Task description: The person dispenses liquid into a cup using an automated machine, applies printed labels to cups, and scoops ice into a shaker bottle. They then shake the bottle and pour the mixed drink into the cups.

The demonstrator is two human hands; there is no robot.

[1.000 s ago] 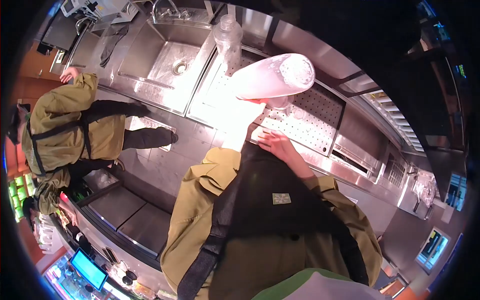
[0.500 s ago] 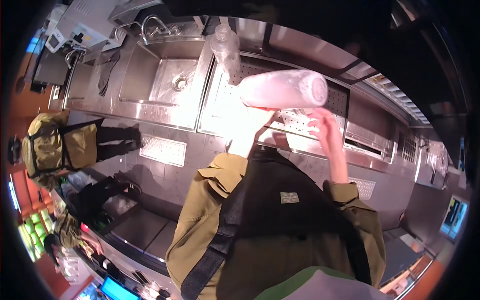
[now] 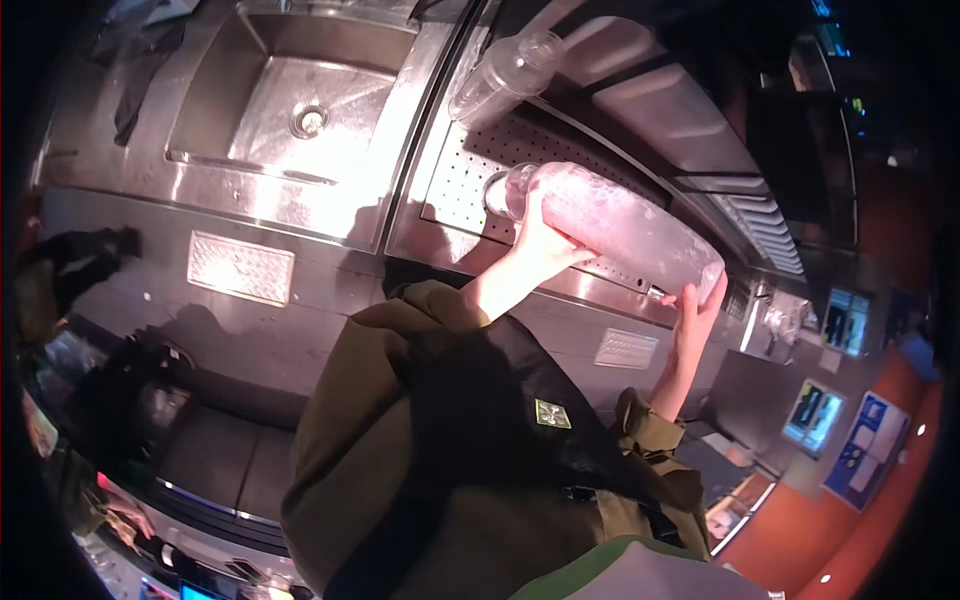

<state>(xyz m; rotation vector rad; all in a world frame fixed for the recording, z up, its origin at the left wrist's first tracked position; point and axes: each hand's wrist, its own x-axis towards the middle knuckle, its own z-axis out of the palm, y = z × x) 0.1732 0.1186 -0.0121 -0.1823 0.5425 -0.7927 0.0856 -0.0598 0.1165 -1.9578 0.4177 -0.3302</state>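
A large bottle (image 3: 630,225) with a pinkish, frosty look lies tilted above the perforated drain tray (image 3: 470,185), its neck to the left and its base lower right. My left hand (image 3: 540,245) grips it near the neck, thumb up along the near side. Around the base end is my right hand (image 3: 697,312), with fingers against the bottle's bottom; part of them is hidden behind it. Close to the right fingertips shows a small metallic piece (image 3: 656,292), too small to name. Behind the neck stands a second clear bottle (image 3: 508,78) on the tray.
Left of the tray is a steel sink (image 3: 210,130) with a round drain. A dark cloth (image 3: 148,85) lies on the counter beyond it. Textured metal plates (image 3: 240,268) are set in the floor. Another person's dark-clothed legs (image 3: 95,255) are at the far left.
The bottle has swung from nearly level to slanting, its base now lower and farther right. My right hand has come up from beside it onto the base. The view has turned right.
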